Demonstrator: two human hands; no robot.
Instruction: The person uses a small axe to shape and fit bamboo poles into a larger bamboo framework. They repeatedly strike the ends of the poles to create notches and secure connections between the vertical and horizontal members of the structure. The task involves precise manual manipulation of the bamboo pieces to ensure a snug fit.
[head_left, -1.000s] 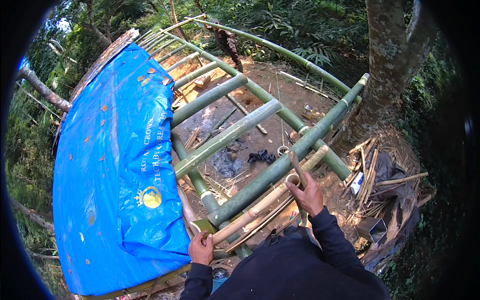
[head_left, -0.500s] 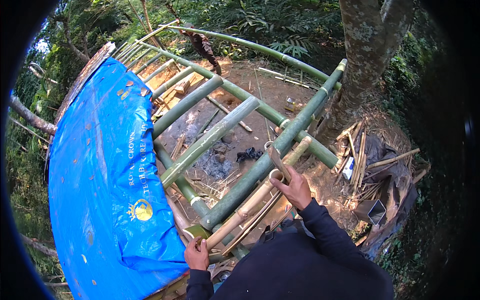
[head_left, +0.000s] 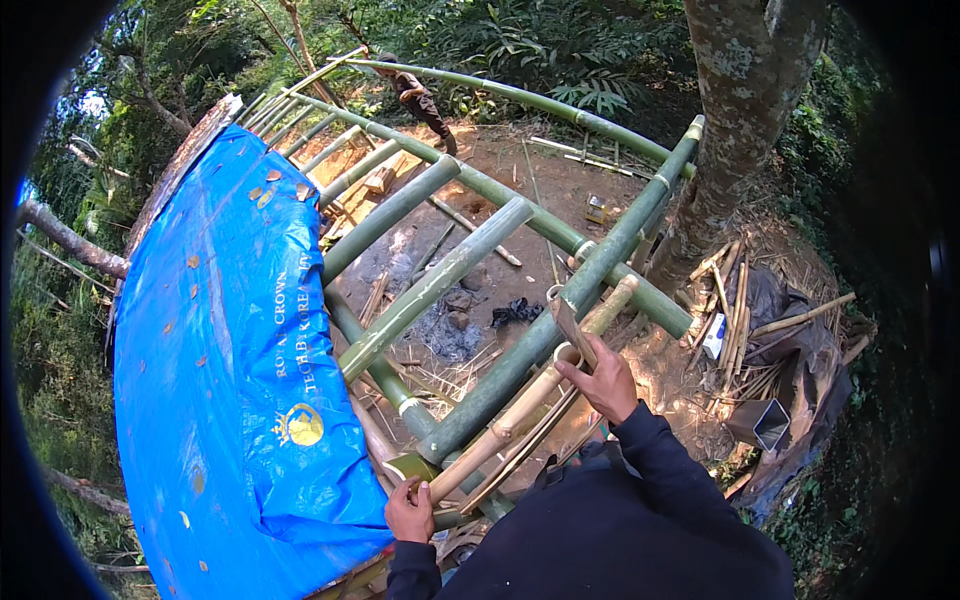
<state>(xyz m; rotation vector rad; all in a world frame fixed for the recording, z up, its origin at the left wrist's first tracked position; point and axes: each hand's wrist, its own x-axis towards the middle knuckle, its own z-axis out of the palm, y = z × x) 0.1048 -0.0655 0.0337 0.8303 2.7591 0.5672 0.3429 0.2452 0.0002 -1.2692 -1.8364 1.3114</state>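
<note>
My right hand is closed on a flat brown strip, perhaps wood or bamboo, which points up and away beside a thick green bamboo pole. Just under its fingers is the hollow upper end of a tan bamboo pole. My left hand is at that pole's lower end, thumb and fingers curled together; what they pinch, if anything, is hidden. A short cut piece of green bamboo is right above the left fingers. Thin split strips run along the tan pole's right side.
A blue tarp covers the left side of the bamboo frame. Green crosspieces span it above bare ground with ash. Another person stands at the far end. A tree trunk and a metal box are on the right.
The whole view has shifted, so the scene sits farther right in the picture. Both hands keep about the same places on the bamboo. The far person's pose has changed slightly.
</note>
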